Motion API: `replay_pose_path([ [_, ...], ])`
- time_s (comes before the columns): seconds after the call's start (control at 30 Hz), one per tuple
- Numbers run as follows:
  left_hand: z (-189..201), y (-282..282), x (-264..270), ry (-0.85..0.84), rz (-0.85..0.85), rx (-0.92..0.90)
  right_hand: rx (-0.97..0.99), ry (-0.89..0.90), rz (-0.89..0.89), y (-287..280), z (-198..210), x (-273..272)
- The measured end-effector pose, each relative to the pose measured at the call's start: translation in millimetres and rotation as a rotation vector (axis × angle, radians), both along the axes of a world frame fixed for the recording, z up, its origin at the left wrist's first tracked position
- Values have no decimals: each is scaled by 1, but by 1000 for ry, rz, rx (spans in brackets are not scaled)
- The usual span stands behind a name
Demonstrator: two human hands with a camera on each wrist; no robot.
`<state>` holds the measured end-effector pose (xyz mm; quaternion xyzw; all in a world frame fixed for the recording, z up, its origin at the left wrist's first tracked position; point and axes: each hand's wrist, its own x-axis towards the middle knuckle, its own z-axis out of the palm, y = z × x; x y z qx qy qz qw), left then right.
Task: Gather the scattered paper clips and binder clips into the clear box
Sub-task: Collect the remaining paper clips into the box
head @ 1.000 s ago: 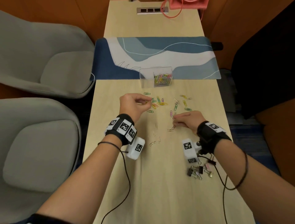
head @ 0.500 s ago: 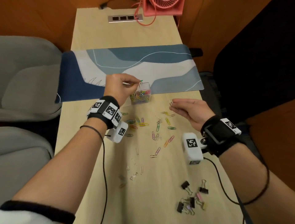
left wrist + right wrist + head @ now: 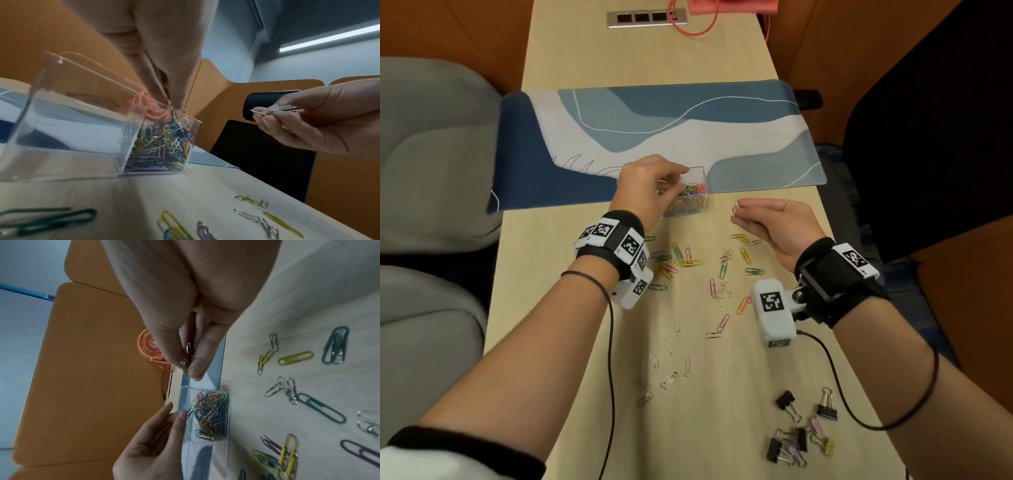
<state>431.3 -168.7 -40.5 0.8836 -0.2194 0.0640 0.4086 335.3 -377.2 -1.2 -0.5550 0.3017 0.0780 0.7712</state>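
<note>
Clear box behind scattered paper clips; binder clips nearest.

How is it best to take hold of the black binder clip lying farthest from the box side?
Probably by the black body of the black binder clip, pinched from above: it lies flat on the table, and its thin wire handles offer less grip.

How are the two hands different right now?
The left hand is over the clear box, fingertips at its opening with a green paper clip; the right hand is beside the box, above the table. The left hand's back faces up; the right hand's palm shows. The right pinches silver paper clips. Both pinch clips and wear wrist cameras.
</note>
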Motion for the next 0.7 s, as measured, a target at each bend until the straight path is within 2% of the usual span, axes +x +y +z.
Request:
replay_pose_path([
  [0.07,1,1,-3,4,23,38,-27,-18,-1,6,2,4],
  [0.17,1,6,-10,-93,34,85,-145,-98,-10,20,6,25],
  [0.27,-3,18,-18,-141,69,96,-548,-240,38,38,0,58],
  [0.37,-7,39,-32,-141,152,42,-1056,-371,334,57,-2,80],
  [0.43,-12,55,-43,-129,199,14,-1272,-388,538,64,-7,92],
  [0.53,-26,80,-57,-72,256,24,-1412,-372,701,71,-12,100],
  [0.7,-43,102,-79,116,275,88,-1501,-386,705,77,-11,95],
])
